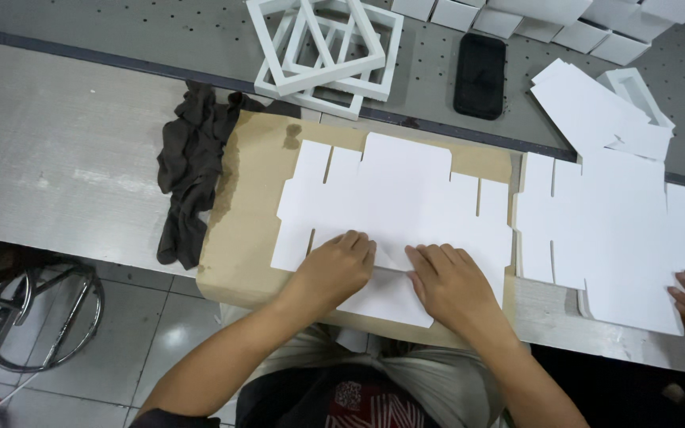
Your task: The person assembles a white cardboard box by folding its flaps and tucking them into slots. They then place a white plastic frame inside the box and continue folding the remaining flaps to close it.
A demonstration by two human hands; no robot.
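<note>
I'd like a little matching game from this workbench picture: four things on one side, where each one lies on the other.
Things:
1. flat white die-cut card sheet
2. crumpled dark brown cloth
3. black rectangular phone
4. stack of white square frames

Places:
A. far side, right of the frames
B. under both hands, on the brown cardboard
C. far side, above the cardboard's left end
D. left of the cardboard, on the grey table

Pairs: 1-B, 2-D, 3-A, 4-C
</note>
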